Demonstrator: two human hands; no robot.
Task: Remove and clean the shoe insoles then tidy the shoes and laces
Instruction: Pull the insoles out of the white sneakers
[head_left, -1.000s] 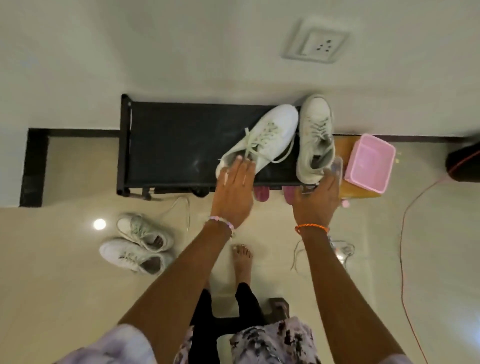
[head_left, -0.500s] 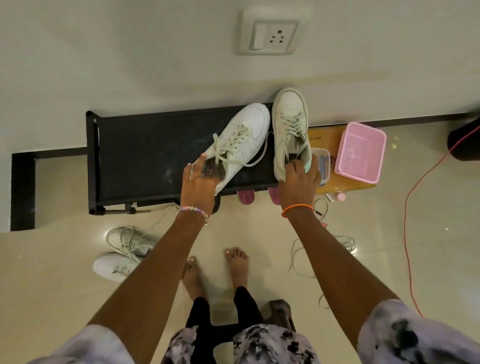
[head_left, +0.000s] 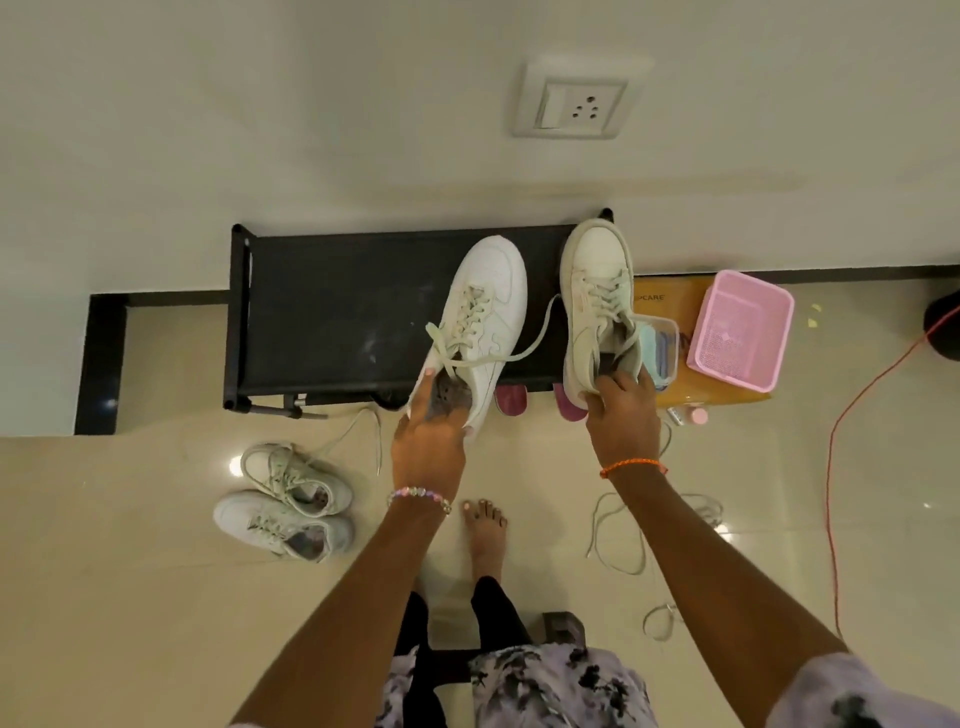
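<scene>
Two white sneakers sit over the right half of a black shoe rack (head_left: 332, 312). My left hand (head_left: 428, 436) grips the heel of the left white sneaker (head_left: 478, 306), fingers inside its opening; its pale laces trail loose to the right. The heel of the right cream sneaker (head_left: 597, 280) is gripped by my right hand (head_left: 621, 415), thumb at the collar. Both toes point toward the wall. Two pink insoles (head_left: 511, 402) peek out below the rack's front edge between the shoes.
Another pair of white sneakers (head_left: 285, 499) lies on the floor at left. Loose laces (head_left: 613, 535) lie on the floor at right. A pink basket (head_left: 740, 332) and a clear plastic box (head_left: 660, 348) sit on a yellow board. An orange cable (head_left: 836, 467) runs along the right.
Both hands have closed on the sneakers' heels. The left sneaker has swung straighter, toe toward the wall. The camera view has shifted right and down.
</scene>
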